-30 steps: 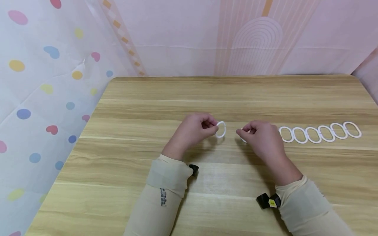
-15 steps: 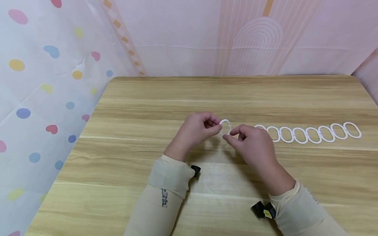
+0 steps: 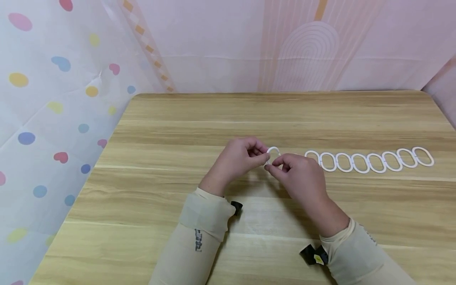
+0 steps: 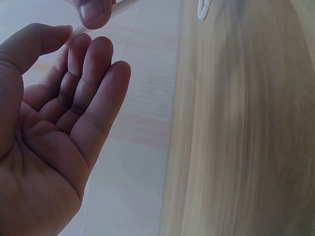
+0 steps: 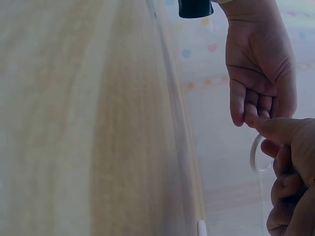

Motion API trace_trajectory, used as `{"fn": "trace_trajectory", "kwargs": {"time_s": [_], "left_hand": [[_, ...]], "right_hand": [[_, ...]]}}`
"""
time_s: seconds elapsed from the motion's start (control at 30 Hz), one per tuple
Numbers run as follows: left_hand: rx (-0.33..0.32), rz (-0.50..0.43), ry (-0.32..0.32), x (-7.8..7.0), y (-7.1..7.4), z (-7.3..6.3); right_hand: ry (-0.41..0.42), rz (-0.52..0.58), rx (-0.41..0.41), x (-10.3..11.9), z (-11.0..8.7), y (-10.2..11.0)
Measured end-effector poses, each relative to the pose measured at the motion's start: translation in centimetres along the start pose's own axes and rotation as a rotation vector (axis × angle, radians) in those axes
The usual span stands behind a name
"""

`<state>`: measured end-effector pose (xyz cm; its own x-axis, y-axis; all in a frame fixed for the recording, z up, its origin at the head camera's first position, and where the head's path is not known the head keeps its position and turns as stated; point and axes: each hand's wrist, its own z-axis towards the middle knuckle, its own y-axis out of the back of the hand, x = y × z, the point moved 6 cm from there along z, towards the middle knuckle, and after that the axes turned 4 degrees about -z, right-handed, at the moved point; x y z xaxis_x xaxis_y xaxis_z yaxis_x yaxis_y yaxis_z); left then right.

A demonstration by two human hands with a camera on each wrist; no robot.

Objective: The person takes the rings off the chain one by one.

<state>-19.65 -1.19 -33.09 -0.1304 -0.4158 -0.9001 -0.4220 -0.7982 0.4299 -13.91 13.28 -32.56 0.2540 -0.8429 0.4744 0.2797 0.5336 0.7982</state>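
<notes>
White ring [image 3: 273, 151], a thin oval plastic loop, sits between both hands just above the counter [image 3: 178, 130], near its middle. Left hand [image 3: 238, 158] pinches one side with thumb and forefinger, the other fingers loosely curled; right hand [image 3: 299, 174] pinches the near edge from the opposite side, fingertips almost touching the left hand's. In the right wrist view the ring [image 5: 257, 153] shows as a narrow white band under the right thumb, with the left hand [image 5: 258, 64] palm-up behind it. In the left wrist view only a sliver of the ring [image 4: 123, 6] shows by a fingertip, so the grip there is hard to read. Judging by looks: very light, stiff but springy plastic, smooth and a bit slippery, probably with a split that flexes open; unlikely to break but could snap out of a loose pinch. Best hold looks like the long sides, thumb pad against fingertip, leaving the ends free. To the right a chain of linked rings [image 3: 370, 161] of the same kind lies flat in a row on the counter, its nearest end just beside the right hand. Whether the held ring touches that chain is hidden by the fingers. Beige sleeves [image 3: 203, 229] cover both forearms.
</notes>
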Motion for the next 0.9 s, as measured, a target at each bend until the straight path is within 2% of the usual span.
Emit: {"fn": "trace_trajectory", "kwargs": {"time_s": [0.3, 0.63, 0.8, 0.9], "left_hand": [[0.025, -0.012, 0.002, 0.1, -0.3, 0.1], [-0.006, 0.045, 0.013, 0.4, 0.3, 0.0], [-0.025, 0.047, 0.032, 0.6, 0.9, -0.2], [-0.039, 0.047, 0.033, 0.6, 1.4, -0.3]], "right_hand": [[0.015, -0.015, 0.001, 0.1, -0.1, -0.3], [0.005, -0.011, -0.005, -0.3, 0.0, -0.2], [-0.046, 0.020, 0.014, -1.0, 0.2, -0.2], [-0.109, 0.082, 0.061, -1.6, 0.4, -0.4]]}}
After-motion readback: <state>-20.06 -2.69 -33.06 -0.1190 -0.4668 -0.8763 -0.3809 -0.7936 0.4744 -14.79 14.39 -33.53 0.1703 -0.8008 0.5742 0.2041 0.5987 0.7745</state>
